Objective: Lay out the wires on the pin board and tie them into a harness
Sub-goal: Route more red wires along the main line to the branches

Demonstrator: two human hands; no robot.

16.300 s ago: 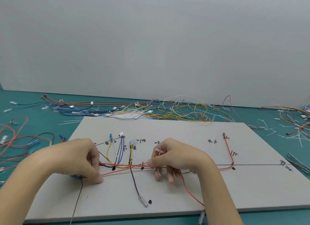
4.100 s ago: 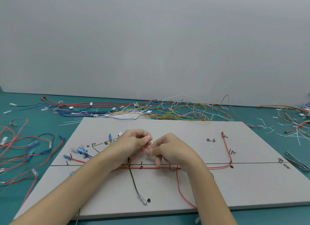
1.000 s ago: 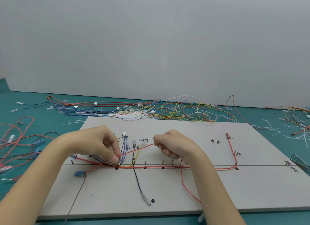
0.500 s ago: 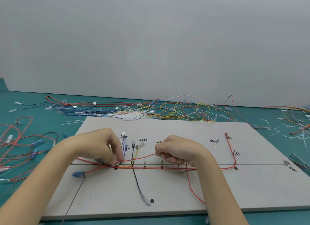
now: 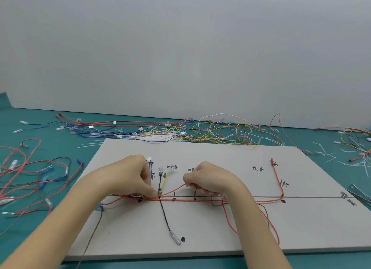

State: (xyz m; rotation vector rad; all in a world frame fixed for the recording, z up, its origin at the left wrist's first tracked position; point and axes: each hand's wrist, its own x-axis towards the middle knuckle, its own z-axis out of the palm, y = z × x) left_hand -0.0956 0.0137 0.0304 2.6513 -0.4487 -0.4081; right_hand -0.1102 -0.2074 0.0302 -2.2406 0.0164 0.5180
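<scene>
Teal surface (image 5: 60,154), matte, strewn with loose wires. Pale flat pin board (image 5: 220,160), marked with ink. Left hand (image 5: 128,178), grip pinching wire bundle (image 5: 148,197) at trunk line. Right hand (image 5: 208,180), grip curled round thin red wire (image 5: 174,190), drawn taut. Risk: overpulling likely drags glossy, springy strands off their marks.

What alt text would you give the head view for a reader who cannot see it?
Two bare hands work wires on a pale pin board: the left hand pinches the bundle on the marked line, the right hand grips a red wire running between them. Loose wires litter the teal table behind.
</scene>
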